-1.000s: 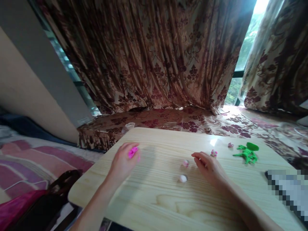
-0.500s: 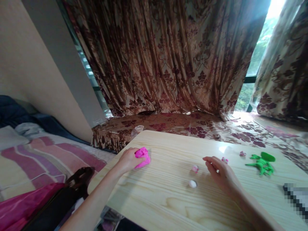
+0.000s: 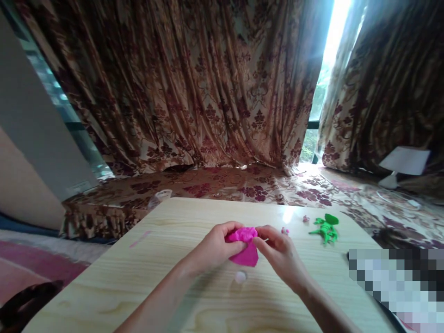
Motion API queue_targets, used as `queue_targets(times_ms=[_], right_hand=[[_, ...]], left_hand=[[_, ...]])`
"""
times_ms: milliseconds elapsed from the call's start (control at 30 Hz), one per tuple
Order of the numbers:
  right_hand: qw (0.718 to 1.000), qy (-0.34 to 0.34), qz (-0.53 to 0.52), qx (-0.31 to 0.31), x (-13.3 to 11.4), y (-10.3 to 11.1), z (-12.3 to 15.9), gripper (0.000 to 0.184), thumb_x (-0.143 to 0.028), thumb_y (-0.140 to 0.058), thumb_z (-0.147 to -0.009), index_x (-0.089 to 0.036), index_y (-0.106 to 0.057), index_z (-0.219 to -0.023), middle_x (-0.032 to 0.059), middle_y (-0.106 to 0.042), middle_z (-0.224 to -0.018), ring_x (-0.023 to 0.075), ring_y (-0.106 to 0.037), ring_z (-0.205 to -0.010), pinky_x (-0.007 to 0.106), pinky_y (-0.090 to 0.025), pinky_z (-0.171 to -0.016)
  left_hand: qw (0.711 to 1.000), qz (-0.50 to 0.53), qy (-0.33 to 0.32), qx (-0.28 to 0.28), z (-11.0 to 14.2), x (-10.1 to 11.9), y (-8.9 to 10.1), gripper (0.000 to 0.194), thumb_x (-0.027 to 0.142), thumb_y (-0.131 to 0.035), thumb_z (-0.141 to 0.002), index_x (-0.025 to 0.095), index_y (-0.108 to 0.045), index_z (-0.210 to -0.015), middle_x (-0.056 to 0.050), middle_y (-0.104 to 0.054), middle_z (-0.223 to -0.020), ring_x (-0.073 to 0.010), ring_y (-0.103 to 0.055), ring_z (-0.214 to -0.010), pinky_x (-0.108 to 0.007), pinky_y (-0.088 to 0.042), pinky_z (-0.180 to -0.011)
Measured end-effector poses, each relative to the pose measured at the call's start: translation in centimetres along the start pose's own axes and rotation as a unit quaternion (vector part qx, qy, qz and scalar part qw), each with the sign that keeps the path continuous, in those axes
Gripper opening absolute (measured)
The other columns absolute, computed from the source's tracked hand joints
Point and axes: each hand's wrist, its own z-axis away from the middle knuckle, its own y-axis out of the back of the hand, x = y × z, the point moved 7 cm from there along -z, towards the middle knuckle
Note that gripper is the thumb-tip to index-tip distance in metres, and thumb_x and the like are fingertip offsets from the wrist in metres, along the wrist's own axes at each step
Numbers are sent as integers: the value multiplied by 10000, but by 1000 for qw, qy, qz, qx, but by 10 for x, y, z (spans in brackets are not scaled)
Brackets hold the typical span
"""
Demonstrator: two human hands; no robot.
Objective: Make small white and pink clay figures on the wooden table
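Note:
In front of me, over the middle of the table, my left hand (image 3: 222, 245) grips a bright pink, soft, cloth-like piece (image 3: 247, 256). Its upper part is bunched up and its lower part hangs flat and flares out. Thumb and fingers of my right hand (image 3: 275, 245) pinch its right upper edge, with a thin pale bit showing at the fingertips. Just below the pink piece, a small white ball (image 3: 240, 277) rests on the table. Beyond my right hand lies a small pink-and-white piece (image 3: 285, 231), partly hidden by the fingers.
Farther right on the wooden table (image 3: 145, 273) are another small pinkish piece (image 3: 305, 219) and a green insect-like toy (image 3: 325, 229). A blurred-out flat object (image 3: 391, 286) occupies the right edge. A clear plastic bag (image 3: 159, 198) sits beyond the far left corner.
My left hand has brought the pink piece rightward to the middle, and my right hand has come in to pinch it. The view has turned right.

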Motion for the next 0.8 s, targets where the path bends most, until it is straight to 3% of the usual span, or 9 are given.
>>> queue_targets(times_ms=[333,533,633,800], right_hand=[[998,-13,-9,59,10,7,-1,154,-268,-575,-797,-149,-652,-739,12,-594,-673,117,-529,-621,215,-430,-546],[994,-70,-69,53,22,11,-1,237,-281,-578,-798,-164,-621,-1000,35,-636,-795,133,-575,-692,247,-480,-624],[998,-24,-49,42,17,12,-1,304,-231,-581,-792,-201,-576,-1094,38,-597,-891,139,-574,-763,256,-488,-655],[999,41,-19,-24,0,-1,2,282,-173,-550,-806,-218,-585,-1082,37,-569,-932,149,-575,-825,274,-501,-708]], left_hand=[[999,-36,-19,36,0,-4,-6,250,247,-587,-736,173,-621,-972,-39,-638,-898,-163,-564,-799,-248,-438,-708],[999,-7,1,44,3,-12,3,284,326,-584,-760,173,-609,-998,-42,-632,-897,-153,-548,-771,-243,-429,-683],[998,40,18,40,6,-14,5,308,342,-586,-764,170,-599,-1019,-56,-628,-942,-163,-551,-810,-255,-423,-714],[988,143,55,4,9,-20,-1,314,343,-544,-797,150,-586,-1041,-76,-624,-940,-164,-560,-787,-264,-420,-697]])
